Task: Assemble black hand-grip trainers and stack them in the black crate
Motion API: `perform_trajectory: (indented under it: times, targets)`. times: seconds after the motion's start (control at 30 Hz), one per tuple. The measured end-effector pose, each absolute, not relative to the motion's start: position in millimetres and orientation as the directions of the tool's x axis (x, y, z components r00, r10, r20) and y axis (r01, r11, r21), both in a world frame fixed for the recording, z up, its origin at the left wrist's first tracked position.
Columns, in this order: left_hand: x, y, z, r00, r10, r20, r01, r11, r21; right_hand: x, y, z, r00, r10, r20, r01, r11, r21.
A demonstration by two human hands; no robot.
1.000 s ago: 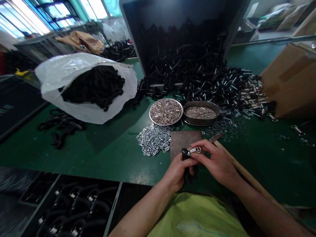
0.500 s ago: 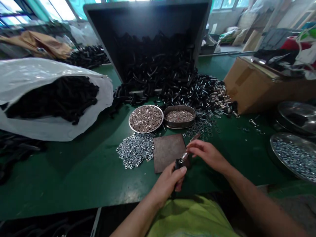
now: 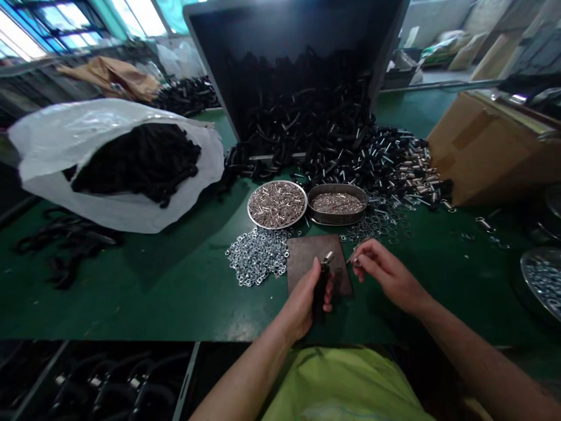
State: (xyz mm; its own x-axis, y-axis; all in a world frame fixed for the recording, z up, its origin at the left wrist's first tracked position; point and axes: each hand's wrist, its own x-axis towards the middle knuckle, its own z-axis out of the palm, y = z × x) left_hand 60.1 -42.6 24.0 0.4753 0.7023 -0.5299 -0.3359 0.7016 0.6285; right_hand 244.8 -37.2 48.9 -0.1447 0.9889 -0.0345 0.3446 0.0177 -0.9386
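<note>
My left hand (image 3: 304, 298) is wrapped around a black handle (image 3: 321, 292) over the front of the square metal plate (image 3: 307, 251). A coiled metal spring (image 3: 328, 256) sticks up from the handle's top end. Just right of the plate, the fingers of my right hand (image 3: 385, 272) are pinched together on a thin small piece, too blurred to name. The right hand is apart from the spring. Behind the plate stand a round dish of small metal pins (image 3: 277, 204) and an oval tin of tiny metal parts (image 3: 337, 217). A pile of metal nuts (image 3: 258, 257) lies left of the plate.
A tipped grey bin (image 3: 214, 76) spills black handles (image 3: 302, 131) onto the green table (image 3: 175, 292). On the left lies a white sack (image 3: 144, 219) of black parts. Metal rings (image 3: 385, 222) are scattered near a cardboard box (image 3: 491, 152). At right stands a bowl of nuts (image 3: 546, 280).
My right hand has moved away from the spring, to the right, with its fingers pinched. My left hand has tilted the handle more upright. The whole view has shifted.
</note>
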Motion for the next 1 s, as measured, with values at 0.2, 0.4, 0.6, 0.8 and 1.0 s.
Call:
perform_trajectory:
  times: [0.2, 0.4, 0.6, 0.8, 1.0]
  targets:
    - [67, -46, 28, 0.46, 0.713, -0.529, -0.323, 0.69, 0.648, 197, -46, 45, -0.199, 0.979, 0.04, 0.6, 0.154, -0.785]
    - [60, -50, 22, 0.358, 0.805, -0.473, -0.152, 0.55, 0.821, 194, -43, 48, -0.193, 0.981, 0.023, 0.599, 0.136, -0.789]
    - [54, -42, 27, 0.446, 0.742, -0.5, -0.05, 0.578, 0.814, 216, -16, 56, -0.439, 0.89, -0.126, 0.406, 0.071, -0.911]
    - [50, -34, 22, 0.442, 0.701, -0.56, -0.237, 0.693, 0.681, 307, 70, 45, 0.152, 0.988, 0.03, 0.937, -0.135, -0.322]
    - [51, -21, 14, 0.395, 0.658, -0.642, -0.484, 0.742, 0.463, 347, 104, 26, 0.318, 0.948, -0.024, 0.939, -0.319, -0.131]
